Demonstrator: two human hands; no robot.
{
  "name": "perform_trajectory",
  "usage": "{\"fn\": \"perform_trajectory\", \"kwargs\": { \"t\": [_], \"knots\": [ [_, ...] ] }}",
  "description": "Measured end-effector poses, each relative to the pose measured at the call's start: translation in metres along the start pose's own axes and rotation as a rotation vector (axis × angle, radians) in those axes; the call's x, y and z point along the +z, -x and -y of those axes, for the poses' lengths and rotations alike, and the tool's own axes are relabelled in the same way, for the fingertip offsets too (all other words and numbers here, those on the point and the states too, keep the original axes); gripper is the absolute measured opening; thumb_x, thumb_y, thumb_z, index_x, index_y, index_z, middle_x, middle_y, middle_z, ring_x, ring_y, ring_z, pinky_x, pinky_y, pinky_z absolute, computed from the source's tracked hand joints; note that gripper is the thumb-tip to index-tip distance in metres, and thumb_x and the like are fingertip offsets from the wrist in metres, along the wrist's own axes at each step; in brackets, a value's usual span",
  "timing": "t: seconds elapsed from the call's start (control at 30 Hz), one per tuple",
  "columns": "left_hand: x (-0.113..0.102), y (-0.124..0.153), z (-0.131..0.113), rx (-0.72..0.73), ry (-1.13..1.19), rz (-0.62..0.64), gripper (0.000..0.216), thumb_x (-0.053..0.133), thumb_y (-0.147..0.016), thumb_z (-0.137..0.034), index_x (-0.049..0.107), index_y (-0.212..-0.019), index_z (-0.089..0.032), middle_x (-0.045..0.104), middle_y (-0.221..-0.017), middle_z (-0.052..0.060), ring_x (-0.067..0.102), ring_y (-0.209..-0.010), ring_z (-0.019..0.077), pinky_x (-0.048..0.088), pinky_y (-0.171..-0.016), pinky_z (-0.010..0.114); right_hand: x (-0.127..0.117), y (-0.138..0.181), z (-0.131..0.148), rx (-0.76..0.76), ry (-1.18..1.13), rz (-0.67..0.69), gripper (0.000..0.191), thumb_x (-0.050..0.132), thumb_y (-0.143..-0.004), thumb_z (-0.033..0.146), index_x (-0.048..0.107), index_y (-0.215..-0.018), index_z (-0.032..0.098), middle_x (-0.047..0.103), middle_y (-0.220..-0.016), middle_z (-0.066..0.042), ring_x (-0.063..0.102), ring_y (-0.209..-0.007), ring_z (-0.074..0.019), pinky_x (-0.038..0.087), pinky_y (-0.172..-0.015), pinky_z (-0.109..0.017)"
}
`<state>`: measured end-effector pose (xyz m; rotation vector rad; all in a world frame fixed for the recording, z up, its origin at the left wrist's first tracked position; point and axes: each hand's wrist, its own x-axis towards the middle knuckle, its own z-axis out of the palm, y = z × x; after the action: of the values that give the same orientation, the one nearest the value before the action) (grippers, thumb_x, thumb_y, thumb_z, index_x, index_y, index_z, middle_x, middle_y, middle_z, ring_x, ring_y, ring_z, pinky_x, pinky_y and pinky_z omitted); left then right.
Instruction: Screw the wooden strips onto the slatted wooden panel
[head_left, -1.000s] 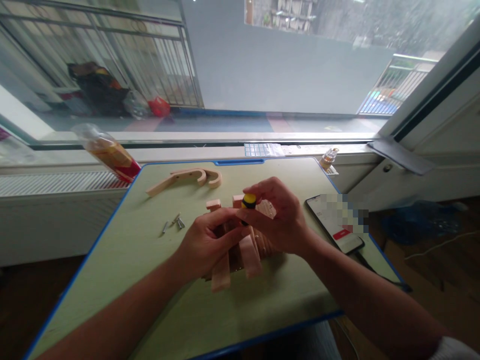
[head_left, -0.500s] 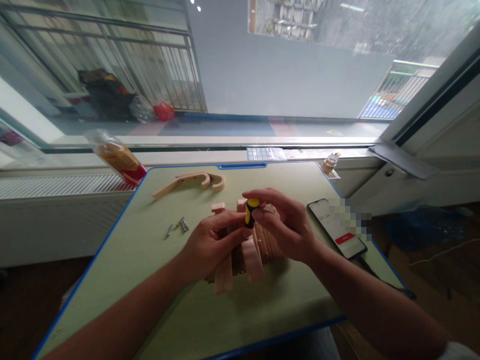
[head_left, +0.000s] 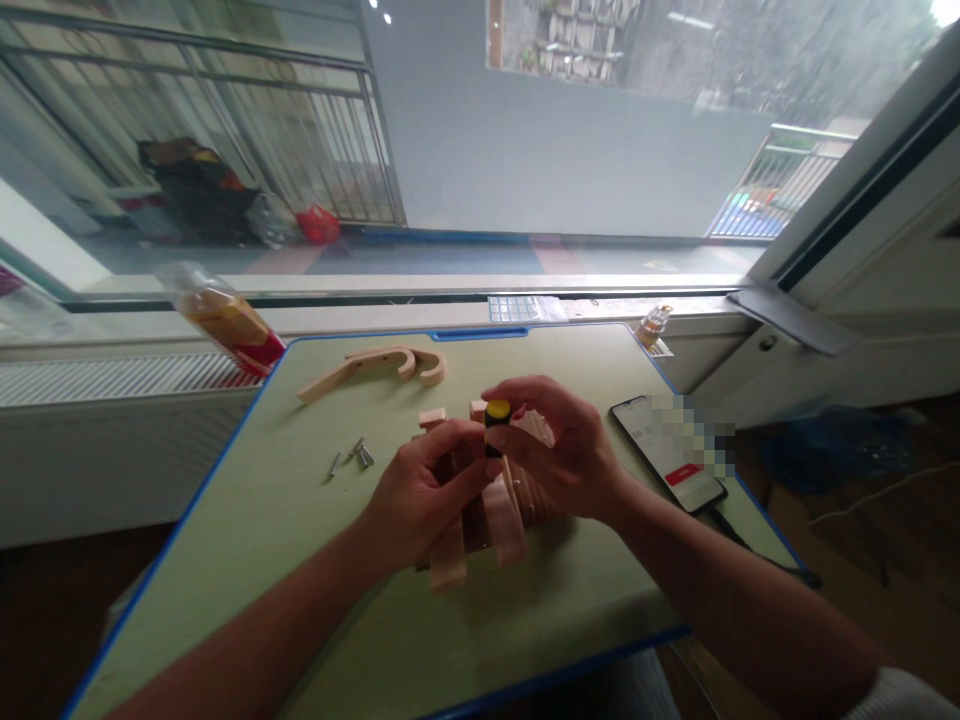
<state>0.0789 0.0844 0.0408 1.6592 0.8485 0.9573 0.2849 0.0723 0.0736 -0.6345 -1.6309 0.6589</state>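
Observation:
My right hand [head_left: 559, 450] is closed around the yellow and black handle of a short screwdriver [head_left: 497, 412], which stands nearly upright. Its shaft and tip are hidden behind my fingers. Close against the screwdriver's lower end, the thumb and fingers of my left hand [head_left: 427, 485] come together in a pinch; what is between them does not show. Under both hands lies a ridged brown wooden piece [head_left: 536, 490] with two pale wooden strips across it, a left strip [head_left: 448, 560] and a right strip [head_left: 506, 525]. My hands cover the middle of these parts.
Several metal screws [head_left: 364, 455] lie on the pale green table [head_left: 337, 640] left of my hands. Curved wooden hooks [head_left: 360, 365] rest farther back. A phone [head_left: 667, 455] lies at the right, a small bottle [head_left: 652, 325] beyond it, and a larger bottle [head_left: 232, 325] at the left.
The screwdriver handle has turned in my right fingers and leans less, its yellow end now facing up. My left hand stays in its pinch. The whole view has shifted slightly.

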Motion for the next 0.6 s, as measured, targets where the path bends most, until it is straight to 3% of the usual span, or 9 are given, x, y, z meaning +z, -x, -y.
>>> {"fn": "perform_trajectory", "kwargs": {
  "t": [0.2, 0.43, 0.6],
  "knots": [
    [0.001, -0.002, 0.000, -0.010, 0.052, 0.015, 0.035, 0.085, -0.095, -0.044, 0.083, -0.121, -0.020, 0.079, -0.096, 0.005, 0.070, -0.083, 0.0186, 0.055, -0.074, 0.028, 0.004, 0.002, 0.000, 0.024, 0.012, -0.060, 0.027, 0.085, -0.095, 0.025, 0.076, -0.120, 0.027, 0.078, -0.101, -0.001, 0.075, -0.090, -0.0160, 0.062, -0.084, -0.034],
    [-0.002, -0.003, -0.010, 0.033, -0.004, 0.021, 0.025, 0.083, -0.097, -0.043, 0.086, -0.107, -0.020, 0.079, -0.094, 0.006, 0.071, -0.087, 0.0208, 0.058, -0.083, 0.032, 0.001, 0.007, 0.001, 0.135, -0.169, 0.032, 0.041, 0.074, -0.104, 0.031, 0.073, -0.145, 0.030, 0.081, -0.120, -0.007, 0.076, -0.106, -0.0215, 0.064, -0.096, -0.042],
    [-0.004, -0.003, -0.010, 0.050, -0.045, 0.031, 0.024, 0.081, -0.098, -0.042, 0.085, -0.106, -0.020, 0.078, -0.094, 0.006, 0.070, -0.088, 0.0204, 0.057, -0.083, 0.031, -0.001, 0.008, -0.002, 0.147, -0.149, 0.046, 0.033, 0.072, -0.105, 0.032, 0.077, -0.137, 0.029, 0.080, -0.123, -0.008, 0.077, -0.110, -0.0238, 0.063, -0.099, -0.044]
  ]
}}
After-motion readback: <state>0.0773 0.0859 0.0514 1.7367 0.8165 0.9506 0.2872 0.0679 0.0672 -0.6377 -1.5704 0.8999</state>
